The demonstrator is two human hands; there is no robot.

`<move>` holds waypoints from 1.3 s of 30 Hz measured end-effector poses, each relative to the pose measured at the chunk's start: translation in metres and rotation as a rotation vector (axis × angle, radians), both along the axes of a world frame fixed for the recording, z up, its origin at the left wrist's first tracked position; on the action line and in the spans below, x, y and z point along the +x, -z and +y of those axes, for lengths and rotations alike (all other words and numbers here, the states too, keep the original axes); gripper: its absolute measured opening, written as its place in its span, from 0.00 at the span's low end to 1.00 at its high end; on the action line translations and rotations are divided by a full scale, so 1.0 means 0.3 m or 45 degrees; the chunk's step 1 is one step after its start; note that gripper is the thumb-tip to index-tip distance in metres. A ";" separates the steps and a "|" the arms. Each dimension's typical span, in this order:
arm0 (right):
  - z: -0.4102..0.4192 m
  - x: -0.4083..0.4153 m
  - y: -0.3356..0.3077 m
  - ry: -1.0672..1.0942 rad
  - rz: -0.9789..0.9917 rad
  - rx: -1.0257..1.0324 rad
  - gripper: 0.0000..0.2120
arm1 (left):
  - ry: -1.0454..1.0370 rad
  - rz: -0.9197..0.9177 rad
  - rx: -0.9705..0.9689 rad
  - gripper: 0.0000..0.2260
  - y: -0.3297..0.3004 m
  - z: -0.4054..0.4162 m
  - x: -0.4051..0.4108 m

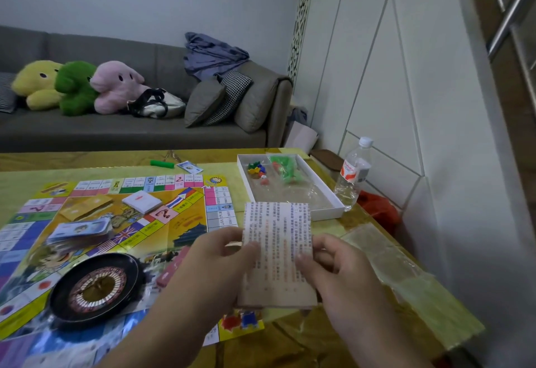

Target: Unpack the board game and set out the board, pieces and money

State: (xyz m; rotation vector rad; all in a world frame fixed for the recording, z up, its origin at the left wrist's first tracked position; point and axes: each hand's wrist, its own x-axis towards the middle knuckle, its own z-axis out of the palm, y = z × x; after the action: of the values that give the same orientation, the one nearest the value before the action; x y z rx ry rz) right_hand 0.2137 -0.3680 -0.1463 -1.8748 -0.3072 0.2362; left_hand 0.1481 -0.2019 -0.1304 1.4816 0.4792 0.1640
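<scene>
1. The left hand (223,251) and right hand (327,263) are both holding a printed instruction sheet (277,254) over the near right part of the table; each is pinching one side edge, thumb on the printed face, fingers curled behind.
2. The sheet is standing roughly upright, facing the camera, covering the board's near right edge.
3. The game board (179,222) is lying unfolded and flat on the yellow-green table (435,304), left of the hands.
4. A black roulette wheel (95,289) is sitting on the board's near part.
5. A stack of play money (81,230), a white card deck (142,201) and a yellow card deck (87,206) are resting on the board's centre.
6. The white box tray (324,190) is lying just right of the board's far corner, holding coloured pieces (256,169) and a bag of green pieces (285,167).
7. A water bottle (352,173) is standing just beside the tray's right side.
8. A green marker (161,164) is lying beyond the board.
</scene>
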 end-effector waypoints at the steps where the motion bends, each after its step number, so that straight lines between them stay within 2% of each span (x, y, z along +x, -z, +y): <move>1: -0.001 0.008 0.004 0.033 -0.022 0.023 0.05 | 0.013 0.006 0.006 0.05 0.003 0.000 0.007; 3: -0.001 0.014 0.008 0.052 -0.026 0.094 0.05 | -0.023 -0.013 0.044 0.05 0.010 0.001 0.021; 4: 0.002 0.022 0.018 0.029 -0.060 0.099 0.09 | -0.060 -0.023 0.071 0.05 0.014 0.003 0.031; 6: 0.009 0.032 0.037 -0.021 -0.207 -0.039 0.14 | -0.139 -0.041 0.074 0.05 0.022 0.007 0.053; 9: 0.027 0.062 0.045 0.044 -0.369 -0.162 0.07 | -0.179 -0.041 -0.004 0.05 0.024 0.010 0.098; 11: 0.035 0.126 0.031 0.093 -0.327 -0.100 0.02 | -0.164 -0.052 -0.120 0.06 0.018 0.017 0.128; 13: 0.033 0.225 -0.008 0.090 -0.225 0.047 0.07 | -0.131 -0.084 -0.096 0.15 0.004 0.041 0.161; 15: 0.027 0.348 -0.061 0.066 -0.148 0.161 0.12 | -0.079 -0.116 0.142 0.30 -0.027 0.084 0.217; 17: 0.030 0.470 -0.111 0.052 -0.144 0.162 0.14 | -0.077 -0.124 0.313 0.43 -0.069 0.132 0.294; 18: 0.040 0.531 -0.129 0.057 -0.144 0.143 0.13 | -0.054 -0.108 0.345 0.44 -0.082 0.153 0.341; 19: 0.055 0.578 -0.142 0.073 -0.132 0.139 0.12 | 0.019 -0.067 0.332 0.40 -0.097 0.167 0.377; 21: 0.094 0.670 -0.135 0.117 -0.119 0.157 0.10 | 0.169 0.016 0.268 0.18 -0.103 0.179 0.457; 22: 0.106 0.712 -0.115 0.148 -0.101 0.164 0.08 | 0.161 0.024 0.270 0.10 -0.087 0.176 0.500; 23: 0.116 0.735 -0.096 0.158 -0.061 0.162 0.09 | 0.096 0.030 0.290 0.07 -0.072 0.169 0.531; 25: 0.124 0.786 -0.033 0.130 0.025 0.135 0.16 | -0.066 0.030 0.271 0.06 -0.032 0.158 0.601; 26: 0.126 0.802 -0.006 0.095 -0.011 0.061 0.19 | -0.119 0.026 0.243 0.07 -0.010 0.157 0.638; 29: 0.139 0.872 0.051 0.184 -0.239 -0.211 0.13 | -0.111 0.079 0.218 0.10 0.036 0.144 0.717; 31: 0.144 0.941 0.087 0.271 -0.326 -0.332 0.13 | -0.097 0.099 0.322 0.10 0.072 0.136 0.754; 33: 0.155 0.985 0.127 0.235 -0.405 -0.691 0.17 | -0.132 0.145 0.457 0.11 0.088 0.131 0.759; 35: 0.168 0.984 0.174 0.187 -0.542 -1.128 0.19 | -0.109 0.151 0.533 0.05 0.099 0.136 0.752; 36: 0.175 0.968 0.194 0.190 -0.623 -1.231 0.20 | -0.096 0.148 0.566 0.05 0.107 0.144 0.748; 38: 0.189 0.949 0.234 0.128 -0.705 -1.173 0.23 | -0.079 0.145 0.633 0.12 0.122 0.161 0.743; 39: 0.192 0.952 0.258 0.011 -0.694 -1.146 0.24 | -0.076 0.149 0.641 0.13 0.121 0.165 0.739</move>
State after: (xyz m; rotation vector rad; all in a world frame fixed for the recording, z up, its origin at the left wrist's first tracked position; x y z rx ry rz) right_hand 0.4991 -0.3105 -0.2237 -2.8235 -0.6332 -0.1958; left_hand 0.3699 -0.1524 -0.1669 1.9774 0.6061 0.2596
